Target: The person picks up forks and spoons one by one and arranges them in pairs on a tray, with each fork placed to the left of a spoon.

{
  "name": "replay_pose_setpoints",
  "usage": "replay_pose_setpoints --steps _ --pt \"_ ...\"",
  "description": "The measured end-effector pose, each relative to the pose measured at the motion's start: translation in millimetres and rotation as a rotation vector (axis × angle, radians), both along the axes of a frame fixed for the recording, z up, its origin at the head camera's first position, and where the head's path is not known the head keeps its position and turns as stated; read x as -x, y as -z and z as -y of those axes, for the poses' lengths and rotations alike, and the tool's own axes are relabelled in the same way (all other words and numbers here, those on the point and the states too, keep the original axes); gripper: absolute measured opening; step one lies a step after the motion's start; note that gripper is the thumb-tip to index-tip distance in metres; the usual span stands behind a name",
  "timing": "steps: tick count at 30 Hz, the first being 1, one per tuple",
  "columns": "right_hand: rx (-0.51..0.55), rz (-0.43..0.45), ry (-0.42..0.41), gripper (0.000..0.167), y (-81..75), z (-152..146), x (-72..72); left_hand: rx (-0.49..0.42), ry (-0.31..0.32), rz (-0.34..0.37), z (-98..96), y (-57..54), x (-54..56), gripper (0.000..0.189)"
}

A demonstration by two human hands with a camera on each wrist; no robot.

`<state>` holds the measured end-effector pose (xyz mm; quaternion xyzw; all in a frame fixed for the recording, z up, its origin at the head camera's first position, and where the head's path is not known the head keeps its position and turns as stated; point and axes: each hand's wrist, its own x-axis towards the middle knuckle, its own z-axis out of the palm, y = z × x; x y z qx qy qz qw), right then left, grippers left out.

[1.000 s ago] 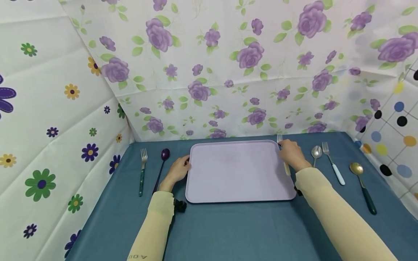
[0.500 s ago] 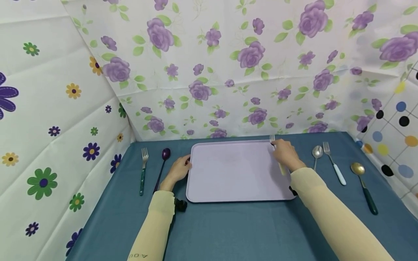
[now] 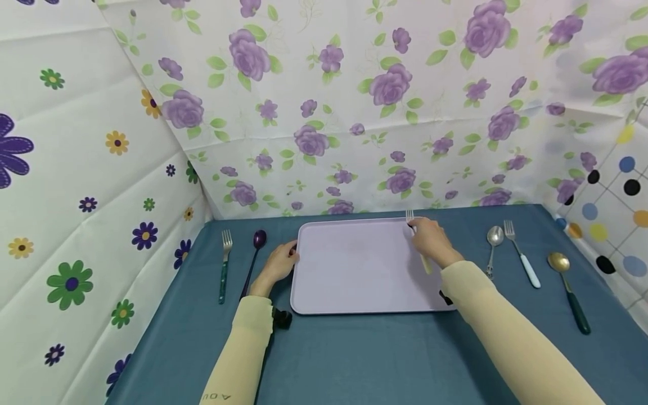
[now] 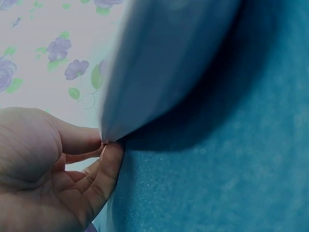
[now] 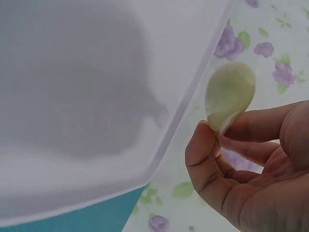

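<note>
A pale lilac rectangular tray (image 3: 354,270) lies on the dark blue tablecloth. My left hand (image 3: 280,263) is at its left side; in the left wrist view the thumb and fingertips pinch the tray's edge (image 4: 145,92). Over the tray's right part, my right hand (image 3: 432,242) holds a fork (image 3: 426,263) with a pale yellow handle. Its tines point away, past the tray's far rim, and its middle is hidden by the hand. Up close in the right wrist view, the rounded handle end (image 5: 231,94) sticks out from between thumb and fingers.
Left of the tray lie a green-handled fork (image 3: 224,275) and a dark purple spoon (image 3: 259,240). To the right are a silver spoon (image 3: 494,236), a white-handled fork (image 3: 526,264) and a gold spoon with a green handle (image 3: 572,298). Floral cloth walls (image 3: 354,157) enclose the table.
My right hand has carried the yellow-handled fork leftward from the tray's right edge to over the tray. The left hand has stayed at the tray's left edge.
</note>
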<state>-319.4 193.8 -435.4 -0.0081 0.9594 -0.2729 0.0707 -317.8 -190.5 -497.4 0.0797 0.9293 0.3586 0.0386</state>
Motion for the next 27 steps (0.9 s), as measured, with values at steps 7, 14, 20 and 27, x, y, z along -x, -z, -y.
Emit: replay_pose_setpoints --steps 7,14,20,27 --pt "-0.053 -0.104 -0.057 0.049 -0.4 14 1.1 0.001 0.002 -0.001 -1.1 1.1 2.4 0.046" --pt "-0.034 -0.085 -0.071 0.052 -0.6 31 0.8 0.000 0.007 -0.002 0.4 2.7 2.0 0.046" --pt "-0.040 -0.083 -0.067 0.051 -2.0 44 -0.8 0.001 0.016 -0.006 1.3 2.6 0.9 0.045" --pt "-0.049 -0.098 -0.074 0.051 -2.6 53 -1.5 -0.004 0.014 0.002 0.9 1.2 0.9 0.045"
